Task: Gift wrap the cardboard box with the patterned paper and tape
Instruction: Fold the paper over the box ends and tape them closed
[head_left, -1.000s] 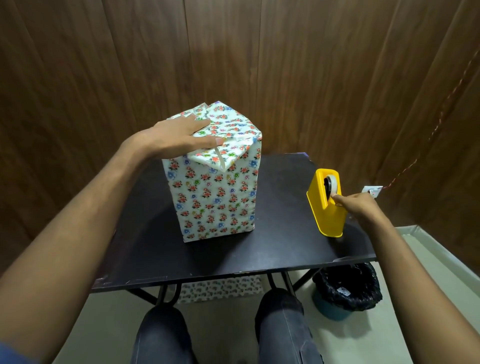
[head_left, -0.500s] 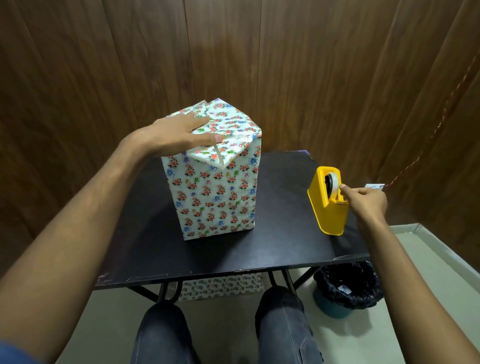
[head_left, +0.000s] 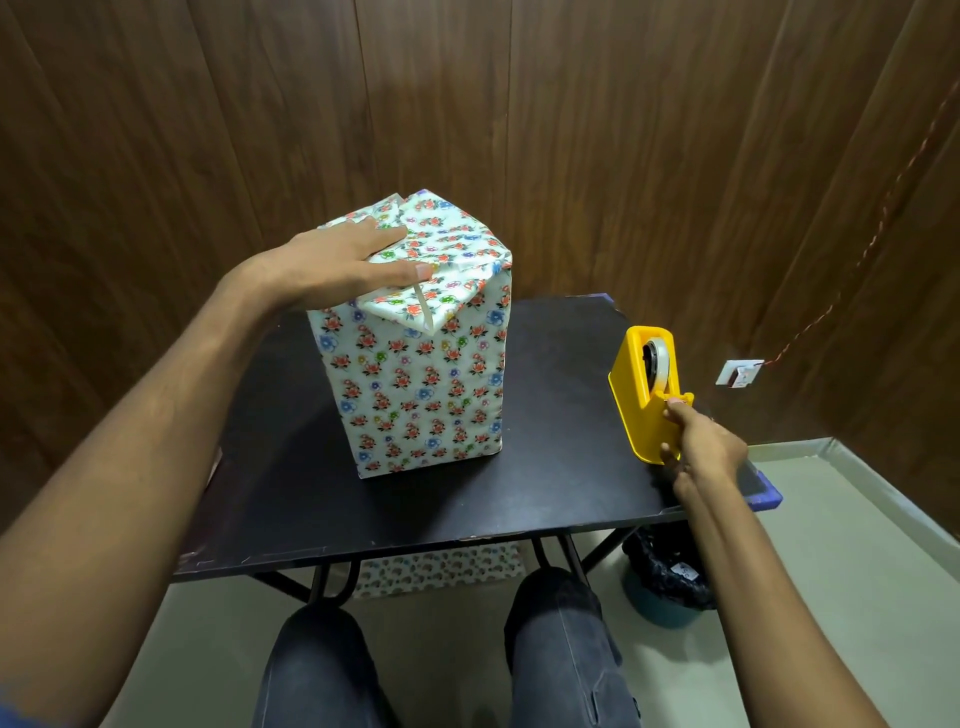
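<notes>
Dark folding table (head_left: 291, 499) on black metal legs, floral-wrapped box (head_left: 421, 395) standing upright near its middle, yellow tape dispenser (head_left: 641, 395) by the right edge, possibly a blue corner cap (head_left: 768, 500).

Box (head_left: 421, 384) upright mid-table, fully covered in white floral paper (head_left: 447, 249); top flaps folded over, one triangular flap hanging down the front. Yellow tape dispenser (head_left: 641, 395) stood near right edge, roll loaded.
</notes>
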